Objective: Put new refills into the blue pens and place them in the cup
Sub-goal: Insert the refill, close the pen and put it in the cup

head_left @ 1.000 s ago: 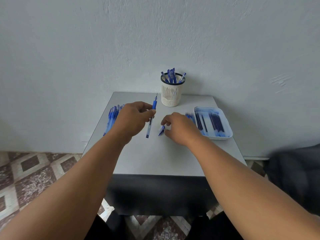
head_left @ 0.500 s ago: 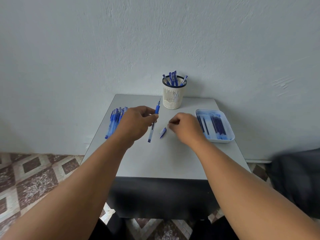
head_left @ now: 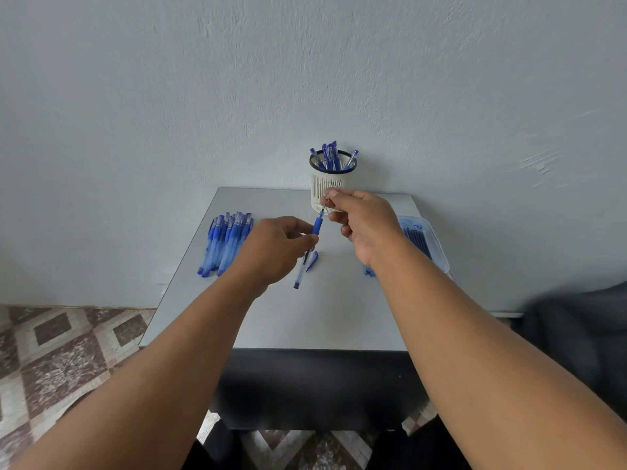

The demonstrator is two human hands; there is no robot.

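Observation:
My left hand [head_left: 274,249] grips a blue pen [head_left: 307,252] by the middle of its barrel, tip end pointing up and away. My right hand [head_left: 359,222] pinches the pen's thin tip end just above the blue grip, in front of the cup. A blue pen cap [head_left: 312,261] lies on the grey table [head_left: 305,317] beside the pen. The white mesh cup [head_left: 330,188] at the back holds several blue pens. A pile of blue pens [head_left: 225,244] lies at the left. A clear tray of refills [head_left: 424,239] sits at the right, partly hidden by my right arm.
The small table stands against a pale wall [head_left: 305,79]. A few blue pieces [head_left: 369,272] lie by my right wrist. Patterned floor tiles [head_left: 61,361] show at the left, and a dark blurred shape [head_left: 576,334] is at the right.
My right hand left the cap on the table and rose to pinch the pen's tip end. My left hand kept the pen and lifted it slightly.

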